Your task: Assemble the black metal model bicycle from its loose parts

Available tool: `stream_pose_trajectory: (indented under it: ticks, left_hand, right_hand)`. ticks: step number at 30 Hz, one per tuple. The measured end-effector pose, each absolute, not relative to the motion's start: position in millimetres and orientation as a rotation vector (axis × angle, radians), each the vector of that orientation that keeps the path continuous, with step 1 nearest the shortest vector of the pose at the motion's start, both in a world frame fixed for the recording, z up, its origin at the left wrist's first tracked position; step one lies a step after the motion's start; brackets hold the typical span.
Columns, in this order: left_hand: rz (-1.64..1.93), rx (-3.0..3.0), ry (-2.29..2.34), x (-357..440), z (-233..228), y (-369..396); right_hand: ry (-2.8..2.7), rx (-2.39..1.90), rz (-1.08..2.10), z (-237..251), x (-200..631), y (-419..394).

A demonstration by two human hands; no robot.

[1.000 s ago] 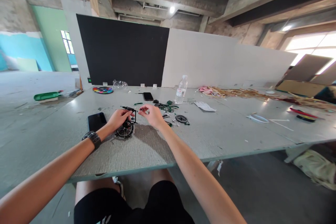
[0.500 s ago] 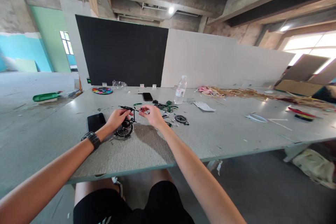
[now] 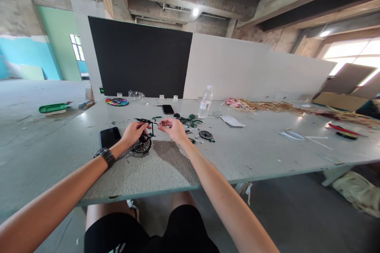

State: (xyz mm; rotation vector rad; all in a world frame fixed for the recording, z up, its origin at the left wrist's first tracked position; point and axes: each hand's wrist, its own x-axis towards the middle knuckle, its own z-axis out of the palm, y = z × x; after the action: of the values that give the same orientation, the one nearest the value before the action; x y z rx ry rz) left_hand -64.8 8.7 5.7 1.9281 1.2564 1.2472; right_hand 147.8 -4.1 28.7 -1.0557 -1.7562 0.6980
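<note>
As our left grip (image 3: pixel 132 133) is pinching the black model bike (image 3: pixel 142 145), its long bar (image 3: pixel 143 120) is pointing rightward, toward our right grip (image 3: pixel 175 129), pinching a small piece (image 3: pixel 161 123).

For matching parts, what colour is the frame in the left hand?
The frame is black; the head view shows it best.

Model bicycle (image 3: pixel 144 139): black, plastic-looking, low sheen. Nearer phone (image 3: pixel 110 137): dark, smooth, glossy. Bottle (image 3: pixel 205 102): clear plastic, thin-walled, shiny. Tabletop (image 3: pixel 184 166): grey, streaky, rough-looking toward the front edge — glossy glints further back. Upright panel (image 3: pixel 139 57): black, flat, matt. Sheet (image 3: pixel 232 121): white paper. Bag (image 3: pixel 356 191): pale cloth — rumpled, dull.
</note>
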Motion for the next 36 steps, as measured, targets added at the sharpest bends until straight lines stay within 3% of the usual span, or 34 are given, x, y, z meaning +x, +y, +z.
stream_pose_trajectory:
  ticks: [18,25,36]
  left_hand:
    - [1.238,1.991,1.302,-66,5,8]
    - [1.171,1.998,1.427,-66,5,8]
    - [0.999,2.348,1.601,-78,12,-1]
  right_hand:
    - [-1.698,-1.085,0.822,27,146,-8]
    - [-1.586,-1.104,0.736,25,149,-1]
    - [-1.5,-1.082,1.016,31,145,-9]
